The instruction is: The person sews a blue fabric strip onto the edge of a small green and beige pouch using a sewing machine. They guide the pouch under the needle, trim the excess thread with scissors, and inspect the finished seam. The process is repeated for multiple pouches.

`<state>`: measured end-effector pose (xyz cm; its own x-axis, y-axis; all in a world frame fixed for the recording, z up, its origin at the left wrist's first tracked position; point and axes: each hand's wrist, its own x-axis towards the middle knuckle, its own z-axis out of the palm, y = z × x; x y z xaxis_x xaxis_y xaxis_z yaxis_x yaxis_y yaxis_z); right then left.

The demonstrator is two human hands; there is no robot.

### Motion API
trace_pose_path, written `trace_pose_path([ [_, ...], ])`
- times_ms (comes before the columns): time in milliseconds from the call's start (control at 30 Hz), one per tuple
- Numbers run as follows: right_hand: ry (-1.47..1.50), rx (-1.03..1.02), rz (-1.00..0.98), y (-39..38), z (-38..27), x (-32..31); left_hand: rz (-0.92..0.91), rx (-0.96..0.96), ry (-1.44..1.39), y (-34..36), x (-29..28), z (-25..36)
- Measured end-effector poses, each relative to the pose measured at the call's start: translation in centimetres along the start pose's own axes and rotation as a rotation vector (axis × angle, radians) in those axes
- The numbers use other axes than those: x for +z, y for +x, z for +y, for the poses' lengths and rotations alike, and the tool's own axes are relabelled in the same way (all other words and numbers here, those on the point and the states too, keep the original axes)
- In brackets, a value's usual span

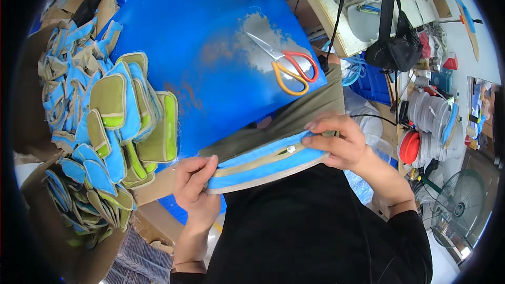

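Note:
A long, curved strip of blue fabric (pixel 252 172) is stretched between my hands above my lap. A tan zipper band runs along it, with a small white pull near its right part, and a pale trim edges the lower side. My left hand (pixel 197 181) pinches the left end between thumb and fingers. At the other end my right hand (pixel 336 142) grips the strip, thumb and fingers closed on it. Scissors (pixel 281 63) with one red and one orange handle lie on the blue table (pixel 210 89), beyond the strip.
Stacked olive, blue and green fabric pieces (pixel 113 100) sit at the table's left, beside a heap of blue-and-tan strips (pixel 73 68). A cardboard box (pixel 31 184) stands at far left. To the right are a workbench (pixel 336 31), thread spools (pixel 431 115) and a fan (pixel 458 208).

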<state>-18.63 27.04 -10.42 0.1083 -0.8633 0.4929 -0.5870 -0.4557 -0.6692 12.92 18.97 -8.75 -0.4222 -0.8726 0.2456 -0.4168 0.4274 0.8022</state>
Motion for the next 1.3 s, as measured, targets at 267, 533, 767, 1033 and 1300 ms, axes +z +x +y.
trace_pose_path([
  [267, 0.675, 0.625, -0.455, 0.3, -2.1, -4.0, -0.649, -0.579, -0.750, -2.2, -3.2, 1.2],
  [533, 1.294, 1.089, -0.175, -1.8, -2.4, -1.3, -0.638, -0.901, -1.229, -1.8, -2.3, 0.2],
  [767, 1.378, 1.256, 0.057, -0.4, -3.0, 0.6, -0.405, -1.094, -1.320, -2.5, -1.5, -1.1],
  [1033, 1.358, 1.408, 0.342, 1.6, -1.5, 1.8, -0.326, -0.906, -1.315, -0.2, 0.3, -1.0],
  [1300, 1.196, 1.213, 0.613, 2.1, -0.3, 2.2, -0.235, -0.717, -1.177, 2.3, 1.7, -0.2],
])
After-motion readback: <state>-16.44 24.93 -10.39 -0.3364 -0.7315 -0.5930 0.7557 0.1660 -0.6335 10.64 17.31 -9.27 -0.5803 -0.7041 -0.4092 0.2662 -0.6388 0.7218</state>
